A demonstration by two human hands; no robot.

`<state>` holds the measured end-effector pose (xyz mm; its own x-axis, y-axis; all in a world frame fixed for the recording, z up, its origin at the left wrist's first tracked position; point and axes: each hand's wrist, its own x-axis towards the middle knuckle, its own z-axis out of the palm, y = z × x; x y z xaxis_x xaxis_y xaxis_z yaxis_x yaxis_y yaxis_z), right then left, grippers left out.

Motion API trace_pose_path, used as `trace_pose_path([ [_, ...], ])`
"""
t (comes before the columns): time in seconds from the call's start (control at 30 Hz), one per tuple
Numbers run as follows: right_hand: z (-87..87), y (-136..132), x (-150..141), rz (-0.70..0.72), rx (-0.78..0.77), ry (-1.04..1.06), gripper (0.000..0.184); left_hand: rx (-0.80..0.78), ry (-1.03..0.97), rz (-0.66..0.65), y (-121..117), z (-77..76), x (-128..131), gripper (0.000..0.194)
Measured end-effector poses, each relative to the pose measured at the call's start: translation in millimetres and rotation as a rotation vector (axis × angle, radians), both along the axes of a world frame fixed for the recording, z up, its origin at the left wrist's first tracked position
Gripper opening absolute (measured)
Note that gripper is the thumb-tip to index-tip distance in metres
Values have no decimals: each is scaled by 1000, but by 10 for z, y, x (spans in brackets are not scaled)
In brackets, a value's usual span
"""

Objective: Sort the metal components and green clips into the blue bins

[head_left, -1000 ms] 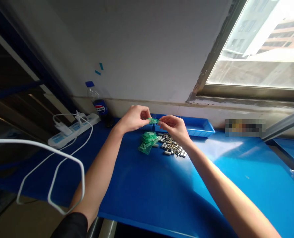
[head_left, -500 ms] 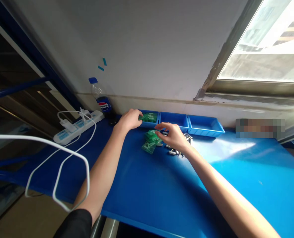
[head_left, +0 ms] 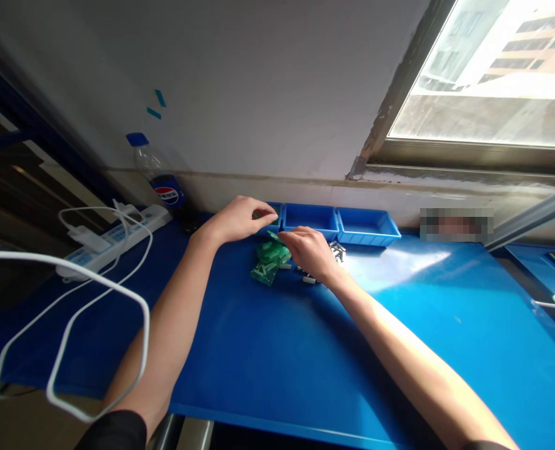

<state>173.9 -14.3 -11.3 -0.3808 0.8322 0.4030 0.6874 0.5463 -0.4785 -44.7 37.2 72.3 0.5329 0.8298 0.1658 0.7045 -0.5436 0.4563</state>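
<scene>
Above the bench (head_left: pixel 259 337), the right hand (head_left: pixel 312 251) pinches a green packet (head_left: pixel 273 235) between its fingers. Beside the left tray (head_left: pixel 280 210), the left hand's (head_left: pixel 237 220) grip is unclear.

Right hand (head_left: pixel 309 251) pinching green packet (head_left: pixel 274 235); left hand (head_left: pixel 240 220) at leftmost blue bin (head_left: pixel 280 213).

Plain blue tabletop (head_left: pixel 259 350), white cable (head_left: pixel 147 325)

Sunlit window (head_left: pixel 488 106) beside a grey wall (head_left: pixel 259 87).
</scene>
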Motion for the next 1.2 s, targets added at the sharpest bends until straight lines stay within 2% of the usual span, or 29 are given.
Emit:
trace_pose_path([
  [0.1, -10, 21, 42, -27, 32, 157, 22, -138, -19, -109, -41, 6, 37, 38],
  [0.2, 36, 1, 57, -67, 93, 297, 21, -159, -44, -133, -48, -21, 72, 36],
  [0.3, 134, -38, 51, -93, 115, 504, 20, -186, -212, -128, -49, -31, 114, 33],
  [0.43, 263, -44, 61, -21, -43, 858, 19, -312, -436, -127, -67, -24, 170, 37],
  [0.6, 298, 5, 102, -13, -209, 968, 32, -353, -485, -100, -88, -20, 199, 41],
  [0.67, 281, 22, 100, -35, -227, 957, 37, -306, -448, -89, -85, -14, 191, 38],
  [0.73, 263, 32, 89, -59, -228, 948, 38, -188, -390, -18, -71, -7, 165, 31],
  [0.87, 256, 35, 73, -77, -240, 954, 32, 184, -203, 300, -9, -36, 79, 11],
  [0.93, 269, 29, 74, -76, -254, 956, 29, 279, -74, 421, 36, -93, 37, 11],
  [1.03, 293, 19, 79, -77, -277, 962, 27, 241, 84, 459, 107, -218, -14, 22],
  [1.1, 306, 13, 81, -76, -290, 969, 26, 152, 179, 422, 142, -291, -37, 33],
  [1.2, 318, 4, 81, -67, -305, 975, 25, 78, 221, 365, 154, -319, -46, 38],
])
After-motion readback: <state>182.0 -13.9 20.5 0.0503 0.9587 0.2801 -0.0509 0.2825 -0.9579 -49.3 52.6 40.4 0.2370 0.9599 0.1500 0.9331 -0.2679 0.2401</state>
